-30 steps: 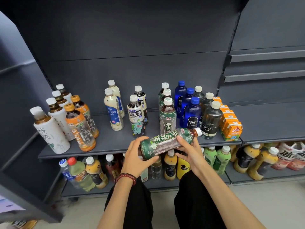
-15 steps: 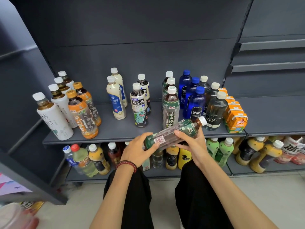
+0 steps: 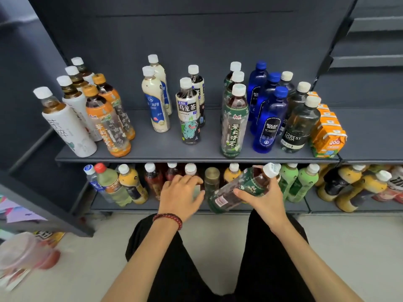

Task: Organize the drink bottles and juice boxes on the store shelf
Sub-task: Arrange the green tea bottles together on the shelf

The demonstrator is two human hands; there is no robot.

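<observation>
Item in hand: jasmine tea bottle (image 3: 249, 183), lower centre-right of the frame, tilted with its white cap up and to the right and its base down and to the left, in front of the lower shelf (image 3: 152, 206).
Right grip (image 3: 261, 197): clenched round the bottle's upper body, thumb across the green sleeve.
Left grip (image 3: 178, 192): released, fingers relaxed, just beside the bottle's base. I cannot tell whether a fingertip touches it.
Matching stock: green-label row (image 3: 234, 120), three bottles in file at centre-right of the upper shelf (image 3: 152, 147), the front one close to the lip.
Neighbours: blue soda bottles (image 3: 269, 120) just beside that row on the right; oolong bottles (image 3: 188, 112) apart on the left.
Step, as I judge it: stand the held bottle upright and add it to the green-label row.
Method: I would first slide the file back with the free left grip, since little room shows in front. Then I would lower the bottle base-first, label outward, keeping clear of the blue bottles.
Bottle build: clear plastic, round and waisted, glossy printed sleeve, ribbed white cap, dark tea inside. It is probably slick under the fingers.
Shelf build: flat matte grey board.
Juice boxes (image 3: 327, 136): square orange cartons, right end of the upper shelf.
</observation>
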